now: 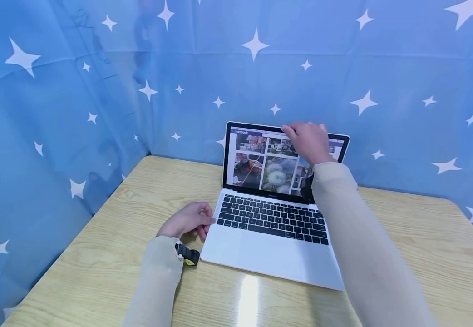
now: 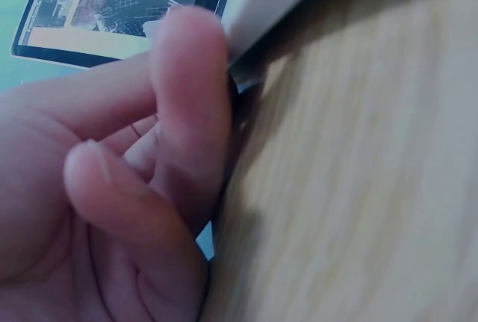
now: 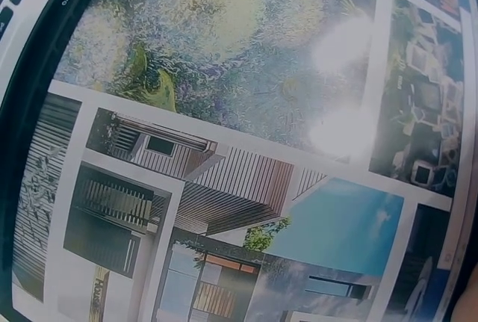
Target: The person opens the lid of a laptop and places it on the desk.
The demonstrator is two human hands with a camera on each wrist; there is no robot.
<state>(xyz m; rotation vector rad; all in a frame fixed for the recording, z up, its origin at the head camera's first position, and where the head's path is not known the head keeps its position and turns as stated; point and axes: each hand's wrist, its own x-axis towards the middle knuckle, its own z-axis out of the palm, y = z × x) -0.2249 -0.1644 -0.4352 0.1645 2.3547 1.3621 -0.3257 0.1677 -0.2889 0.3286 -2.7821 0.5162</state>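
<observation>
An open silver laptop [image 1: 257,254] lies on the wooden table, its lit screen [image 3: 224,150] showing a page of photos. My right hand [image 1: 310,141] grips the top edge of the lid, thumb on the front and the other fingers partly hidden behind it. At the left side of the base, beside the keyboard [image 1: 269,218], my left hand [image 1: 189,219] holds the edge with curled fingers. In the left wrist view the fingertips [image 2: 190,45] sit right at the base's edge, close to the tabletop.
The pale wooden table [image 1: 97,263] runs to both sides of the laptop. Behind and to the left hangs a blue cloth [image 1: 204,81] with white stars, close behind the lid. A dark wrist strap [image 1: 187,253] sits on the left sleeve.
</observation>
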